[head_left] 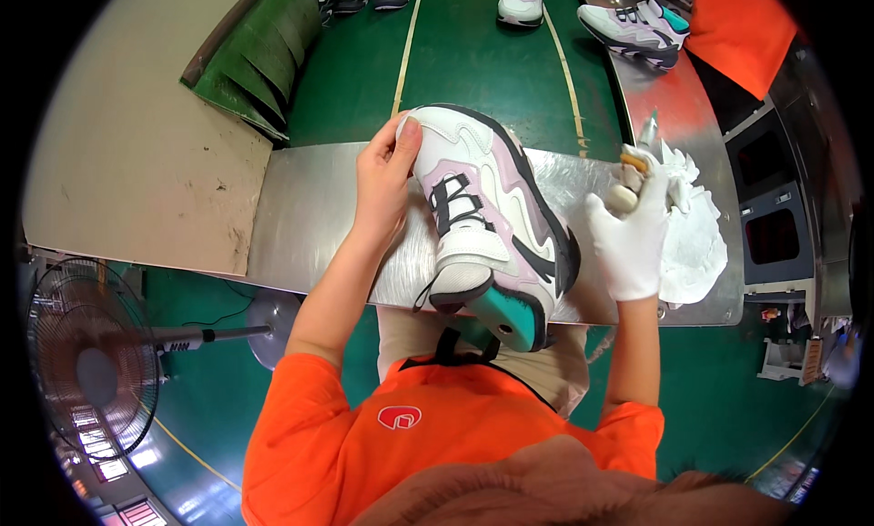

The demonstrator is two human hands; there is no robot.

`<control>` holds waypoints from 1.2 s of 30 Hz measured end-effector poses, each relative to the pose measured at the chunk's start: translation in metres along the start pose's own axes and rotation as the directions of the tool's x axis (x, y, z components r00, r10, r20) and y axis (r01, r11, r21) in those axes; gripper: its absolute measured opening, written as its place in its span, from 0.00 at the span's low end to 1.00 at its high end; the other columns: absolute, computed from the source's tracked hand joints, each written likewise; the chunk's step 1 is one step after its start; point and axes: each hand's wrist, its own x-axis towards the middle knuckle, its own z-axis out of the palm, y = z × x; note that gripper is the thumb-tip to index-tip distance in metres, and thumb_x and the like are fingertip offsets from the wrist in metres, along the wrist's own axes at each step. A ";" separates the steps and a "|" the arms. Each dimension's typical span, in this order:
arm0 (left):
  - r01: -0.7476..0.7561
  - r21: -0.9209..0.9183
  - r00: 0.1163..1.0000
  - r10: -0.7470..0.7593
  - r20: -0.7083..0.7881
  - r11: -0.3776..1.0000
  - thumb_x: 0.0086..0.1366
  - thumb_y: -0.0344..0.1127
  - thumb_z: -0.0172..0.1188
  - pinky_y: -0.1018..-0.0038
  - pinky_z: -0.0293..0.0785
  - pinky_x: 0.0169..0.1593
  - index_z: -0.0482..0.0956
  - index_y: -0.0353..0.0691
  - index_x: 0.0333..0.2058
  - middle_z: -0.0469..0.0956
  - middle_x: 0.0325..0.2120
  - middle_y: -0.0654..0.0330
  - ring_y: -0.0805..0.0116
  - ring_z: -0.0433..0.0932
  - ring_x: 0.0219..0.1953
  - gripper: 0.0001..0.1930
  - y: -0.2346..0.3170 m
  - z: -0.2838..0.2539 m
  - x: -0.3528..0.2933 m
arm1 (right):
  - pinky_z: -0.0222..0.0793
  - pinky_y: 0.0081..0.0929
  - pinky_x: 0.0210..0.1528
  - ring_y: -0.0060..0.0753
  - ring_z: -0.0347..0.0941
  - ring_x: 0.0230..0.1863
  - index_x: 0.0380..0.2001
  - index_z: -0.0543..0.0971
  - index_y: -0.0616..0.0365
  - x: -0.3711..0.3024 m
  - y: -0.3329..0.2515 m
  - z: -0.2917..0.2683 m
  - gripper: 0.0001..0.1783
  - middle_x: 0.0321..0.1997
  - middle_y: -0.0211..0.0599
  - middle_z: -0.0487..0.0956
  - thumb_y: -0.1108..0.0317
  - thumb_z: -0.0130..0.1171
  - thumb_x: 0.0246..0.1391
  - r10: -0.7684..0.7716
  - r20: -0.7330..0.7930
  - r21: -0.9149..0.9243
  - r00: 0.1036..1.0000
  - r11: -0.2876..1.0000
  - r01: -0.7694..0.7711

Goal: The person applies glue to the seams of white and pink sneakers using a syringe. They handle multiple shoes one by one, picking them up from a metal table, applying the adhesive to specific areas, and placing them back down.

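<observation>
A white and lilac sneaker [487, 207] with black trim lies tilted over the near edge of the metal bench, toe away from me. A turquoise shoe last [503, 315] fills its opening. My left hand [387, 175] is closed on the toe, thumb on the upper; its other fingers are partly hidden. To the right of the sneaker, my right hand [630, 230], in a white glove, is closed round a small tool [624, 198] with a round cream end and an orange band. Its exact kind cannot be made out. White crumpled cloth [696, 244] lies beside that hand.
Beyond the metal bench [305, 216] runs a green belt [473, 80] carrying another sneaker [521, 2]. One more sneaker [635, 32] rests on the far-right ledge, near an orange-clothed person [742, 30]. Green strip flaps [250, 61] hang at left, above a standing fan [96, 371].
</observation>
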 end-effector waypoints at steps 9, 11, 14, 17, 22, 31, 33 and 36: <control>-0.069 0.045 0.996 0.072 -0.059 0.997 0.65 0.39 0.60 0.83 0.68 0.45 0.74 0.28 0.48 0.77 0.39 0.61 0.79 0.73 0.40 0.19 0.014 0.011 -0.008 | 0.66 0.20 0.49 0.21 0.70 0.44 0.53 0.69 0.64 -0.055 0.037 -0.066 0.24 0.45 0.33 0.74 0.73 0.62 0.52 0.356 -0.107 0.104 0.928 0.933 -0.346; -0.077 0.063 0.994 0.081 -0.068 0.995 0.65 0.38 0.61 0.83 0.69 0.45 0.73 0.28 0.48 0.77 0.39 0.60 0.79 0.73 0.40 0.20 0.018 0.012 -0.012 | 0.66 0.18 0.48 0.20 0.69 0.43 0.52 0.70 0.64 -0.062 0.065 -0.082 0.24 0.43 0.32 0.74 0.74 0.62 0.52 0.381 -0.112 0.081 0.918 0.924 -0.374; -0.065 0.086 0.996 0.070 -0.055 0.994 0.64 0.38 0.62 0.82 0.69 0.45 0.73 0.27 0.48 0.77 0.39 0.59 0.78 0.74 0.41 0.21 0.022 0.011 -0.013 | 0.68 0.18 0.40 0.22 0.71 0.36 0.50 0.71 0.67 -0.068 0.059 -0.093 0.22 0.42 0.36 0.75 0.74 0.60 0.52 0.471 -0.010 0.059 0.882 0.881 -0.470; -0.073 0.090 0.995 0.079 -0.068 0.993 0.64 0.39 0.62 0.81 0.69 0.46 0.73 0.26 0.48 0.77 0.39 0.58 0.77 0.74 0.41 0.21 0.021 0.010 -0.015 | 0.67 0.19 0.29 0.23 0.72 0.29 0.49 0.72 0.71 -0.063 0.034 -0.105 0.21 0.41 0.43 0.76 0.75 0.56 0.51 0.609 0.214 0.174 0.764 0.746 -0.643; -0.080 0.066 0.994 0.084 -0.070 0.995 0.64 0.38 0.62 0.81 0.69 0.47 0.72 0.26 0.49 0.77 0.40 0.58 0.76 0.73 0.42 0.22 0.019 0.011 -0.013 | 0.66 0.25 0.28 0.35 0.70 0.27 0.48 0.69 0.71 -0.056 0.017 -0.074 0.34 0.47 0.62 0.71 0.57 0.63 0.42 0.154 0.341 0.655 0.927 0.668 -0.352; -0.067 0.082 0.996 0.071 -0.047 0.994 0.65 0.39 0.61 0.81 0.69 0.47 0.72 0.26 0.49 0.77 0.40 0.58 0.76 0.73 0.42 0.22 0.022 0.008 -0.013 | 0.67 0.28 0.26 0.39 0.69 0.25 0.46 0.68 0.71 -0.022 0.004 -0.014 0.34 0.37 0.55 0.69 0.58 0.64 0.39 -0.029 0.472 0.808 0.881 0.415 -0.419; -0.062 0.071 0.997 0.065 -0.040 0.996 0.65 0.39 0.61 0.81 0.69 0.47 0.72 0.26 0.49 0.77 0.40 0.58 0.77 0.73 0.42 0.22 0.022 0.009 -0.013 | 0.67 0.28 0.24 0.39 0.69 0.23 0.46 0.68 0.72 -0.019 0.004 -0.008 0.34 0.33 0.52 0.69 0.60 0.64 0.38 -0.018 0.500 0.795 0.866 0.406 -0.450; -0.055 0.063 0.997 0.058 -0.042 0.997 0.65 0.39 0.61 0.81 0.69 0.47 0.72 0.26 0.49 0.77 0.40 0.58 0.77 0.74 0.42 0.22 0.021 0.009 -0.013 | 0.67 0.28 0.22 0.40 0.69 0.21 0.46 0.67 0.72 -0.016 0.005 -0.003 0.34 0.27 0.49 0.69 0.62 0.65 0.37 -0.011 0.536 0.779 0.844 0.392 -0.489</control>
